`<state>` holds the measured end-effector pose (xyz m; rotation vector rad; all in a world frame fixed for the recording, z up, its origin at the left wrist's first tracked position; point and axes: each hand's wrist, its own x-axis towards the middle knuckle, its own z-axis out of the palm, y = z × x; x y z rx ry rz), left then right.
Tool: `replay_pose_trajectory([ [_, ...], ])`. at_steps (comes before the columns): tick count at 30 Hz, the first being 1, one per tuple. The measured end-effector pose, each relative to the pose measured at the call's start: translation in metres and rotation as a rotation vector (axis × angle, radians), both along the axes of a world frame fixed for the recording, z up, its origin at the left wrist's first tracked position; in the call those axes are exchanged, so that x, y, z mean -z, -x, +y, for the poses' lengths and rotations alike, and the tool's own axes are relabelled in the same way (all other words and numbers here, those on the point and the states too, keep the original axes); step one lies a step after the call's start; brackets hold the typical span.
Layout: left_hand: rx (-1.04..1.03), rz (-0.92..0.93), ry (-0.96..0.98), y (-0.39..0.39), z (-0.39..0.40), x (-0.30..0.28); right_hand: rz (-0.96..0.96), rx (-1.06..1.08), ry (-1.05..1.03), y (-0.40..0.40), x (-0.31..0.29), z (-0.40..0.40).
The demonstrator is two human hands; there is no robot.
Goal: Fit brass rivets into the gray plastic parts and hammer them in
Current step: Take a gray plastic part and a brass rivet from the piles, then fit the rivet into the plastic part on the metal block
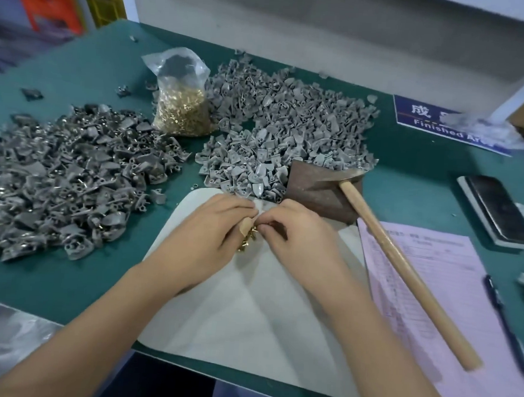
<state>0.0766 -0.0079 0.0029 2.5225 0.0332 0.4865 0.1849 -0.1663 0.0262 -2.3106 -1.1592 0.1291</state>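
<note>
My left hand [210,226] and my right hand [295,231] meet over the white mat [247,314], fingertips together. Between them lies a small heap of brass rivets [247,240]; my left hand curls around the heap and my right fingertips pinch at it. What exactly each finger pinches is hidden. A pile of gray plastic parts [289,132] lies just beyond the hands. A second, darker pile of parts with rivets [69,174] is at the left. A clear bag of brass rivets [182,101] stands between the piles. The hammer [404,262] rests with its head on a rusty metal block [319,189].
A pink form [449,317] lies under the hammer handle at the right, with a pen [504,326] beside it. A phone [499,209] lies at the far right. A blue "Finished Area" sign [437,123] sits at the back right on the green table [65,278].
</note>
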Motion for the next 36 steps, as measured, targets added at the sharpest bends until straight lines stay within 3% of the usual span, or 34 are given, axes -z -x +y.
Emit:
replay_pose_trajectory([
  [8, 0.005, -0.019, 0.135, 0.002, 0.001, -0.003, -0.035, -0.013, 0.009, 0.006, 0.000, 0.003],
  [11, -0.061, -0.060, 0.194, 0.001, 0.002, -0.004, -0.092, -0.003, 0.061, 0.006, 0.002, 0.006],
  [14, -0.164, -0.092, 0.270, -0.006, 0.008, -0.008, -0.015, 0.023, -0.030, 0.000, 0.004, 0.002],
  [17, -0.219, -0.042, 0.188, -0.019, 0.013, -0.014, 0.143, 0.070, -0.244, -0.006, 0.002, -0.004],
  [22, -0.255, 0.033, -0.009, -0.042, 0.013, -0.023, 0.200, 0.145, -0.500, -0.011, -0.001, -0.005],
  [29, -0.169, 0.120, -0.135, -0.066, 0.019, -0.027, 0.109, 0.154, -0.564, -0.016, -0.001, -0.009],
  [36, -0.180, 0.026, -0.045, -0.068, 0.026, -0.025, 0.080, 0.156, -0.527, -0.015, 0.000, -0.007],
])
